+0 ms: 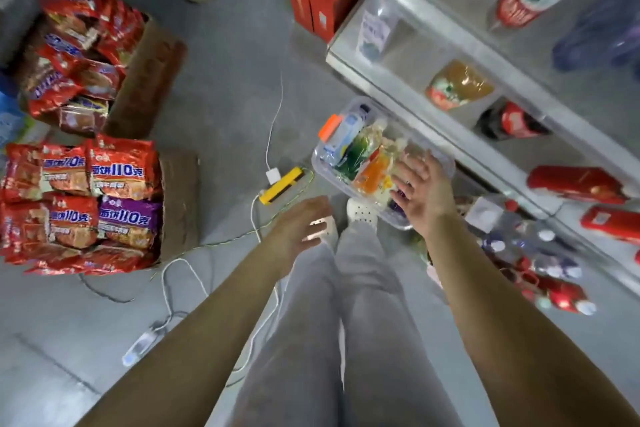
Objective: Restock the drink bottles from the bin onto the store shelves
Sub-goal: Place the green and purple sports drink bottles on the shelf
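Clear plastic bin (317, 163) sits on grey floor (221, 80), close against foot of metal shelves (450, 33) — packed with drink bottles, orange one (372, 174) and green one (353, 153) among them. My right hand (420, 191) over bin's near end, fingers spread, gripping nothing; whether it touches bottles, cannot tell. My left hand (301, 224) down-left of it, above floor, fingers loosely curved, empty. Cola bottle (509, 123) on shelf just past bin. Instant noodle packs (104, 191) in cardboard boxes well off to left — yellow power strip (282, 184) between them and bin.
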A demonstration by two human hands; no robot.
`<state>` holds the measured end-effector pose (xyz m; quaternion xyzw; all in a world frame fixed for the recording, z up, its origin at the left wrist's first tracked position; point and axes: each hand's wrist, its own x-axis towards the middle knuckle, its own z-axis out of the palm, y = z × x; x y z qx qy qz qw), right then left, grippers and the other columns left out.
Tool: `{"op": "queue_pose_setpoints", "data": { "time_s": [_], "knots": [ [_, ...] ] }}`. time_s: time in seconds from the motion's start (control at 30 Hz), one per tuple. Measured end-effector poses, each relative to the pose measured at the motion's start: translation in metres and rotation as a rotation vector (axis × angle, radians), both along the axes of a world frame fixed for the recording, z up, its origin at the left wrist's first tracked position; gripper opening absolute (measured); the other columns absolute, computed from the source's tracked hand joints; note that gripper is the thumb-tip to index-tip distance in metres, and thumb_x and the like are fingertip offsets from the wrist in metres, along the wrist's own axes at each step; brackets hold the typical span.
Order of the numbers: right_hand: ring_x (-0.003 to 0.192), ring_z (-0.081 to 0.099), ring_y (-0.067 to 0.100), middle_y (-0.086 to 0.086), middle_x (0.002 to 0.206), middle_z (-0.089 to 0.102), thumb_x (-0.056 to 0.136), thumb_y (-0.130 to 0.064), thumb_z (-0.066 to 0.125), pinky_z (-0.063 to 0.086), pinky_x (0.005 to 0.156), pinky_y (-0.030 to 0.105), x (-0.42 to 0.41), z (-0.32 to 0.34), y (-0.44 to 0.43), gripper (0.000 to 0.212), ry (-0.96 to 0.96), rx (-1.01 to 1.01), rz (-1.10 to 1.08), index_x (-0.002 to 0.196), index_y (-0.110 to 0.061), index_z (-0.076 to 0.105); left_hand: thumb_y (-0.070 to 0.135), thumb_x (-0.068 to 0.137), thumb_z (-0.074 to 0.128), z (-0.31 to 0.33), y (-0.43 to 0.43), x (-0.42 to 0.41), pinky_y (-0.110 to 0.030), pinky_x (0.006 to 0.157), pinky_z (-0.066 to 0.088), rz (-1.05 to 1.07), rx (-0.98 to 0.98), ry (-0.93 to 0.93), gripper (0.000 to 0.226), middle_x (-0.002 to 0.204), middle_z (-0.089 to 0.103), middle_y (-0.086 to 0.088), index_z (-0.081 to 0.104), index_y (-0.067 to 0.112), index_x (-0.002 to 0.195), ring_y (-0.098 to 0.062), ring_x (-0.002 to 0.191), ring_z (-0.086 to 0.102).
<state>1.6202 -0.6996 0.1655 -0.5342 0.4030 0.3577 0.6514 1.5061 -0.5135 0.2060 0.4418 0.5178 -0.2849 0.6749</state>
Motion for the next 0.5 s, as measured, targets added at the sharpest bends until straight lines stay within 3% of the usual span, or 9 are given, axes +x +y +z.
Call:
{"op": "queue_pose_setpoints", "data": {
  "time_s": [0.17,0.3,0.4,0.5],
  "knots": [
    [0.132,0.048,0.027,0.005,0.143,0.054,0.1,-0.051,0.04,0.036,0.109,0.041,0.021,-0.106,-0.005,0.055,0.013,-0.065,0.056,0.142,-0.017,0.048,0.029,0.093,0.061,-0.101,-0.011,0.024,-0.037,0.096,0.046,0.033,-0.034,0.05,0.027,0.123,0.067,-0.002,0.063,0.023,0.119,-0.022,0.109,0.061],
    [0.13,0.049,0.029,0.006,0.143,0.053,0.1,-0.052,0.038,0.04,0.105,0.041,0.038,-0.172,-0.012,0.056,0.022,-0.102,0.154,0.141,-0.016,0.048,0.029,0.094,0.058,-0.178,-0.028,0.044,-0.038,0.1,0.042,0.035,-0.062,0.12,0.014,0.111,0.063,0.003,0.062,0.028,0.108,-0.02,0.109,0.056],
    [0.127,0.051,0.029,0.007,0.143,0.054,0.1,-0.052,0.039,0.043,0.095,0.039,0.053,-0.212,-0.015,0.055,0.019,-0.117,0.222,0.141,-0.017,0.047,0.033,0.093,0.061,-0.224,-0.039,0.061,-0.037,0.097,0.042,0.023,-0.028,0.153,0.038,0.123,0.056,0.0,0.054,0.023,0.129,-0.02,0.114,0.053],
    [0.126,0.051,0.028,0.005,0.144,0.053,0.098,-0.046,0.046,0.044,0.098,0.039,0.067,-0.248,-0.014,0.053,0.015,-0.147,0.258,0.143,-0.018,0.045,0.034,0.093,0.062,-0.266,-0.045,0.077,-0.034,0.096,0.044,0.074,-0.024,0.172,0.055,0.138,0.05,-0.002,0.042,0.022,0.143,-0.023,0.123,0.052]
  ]
}}
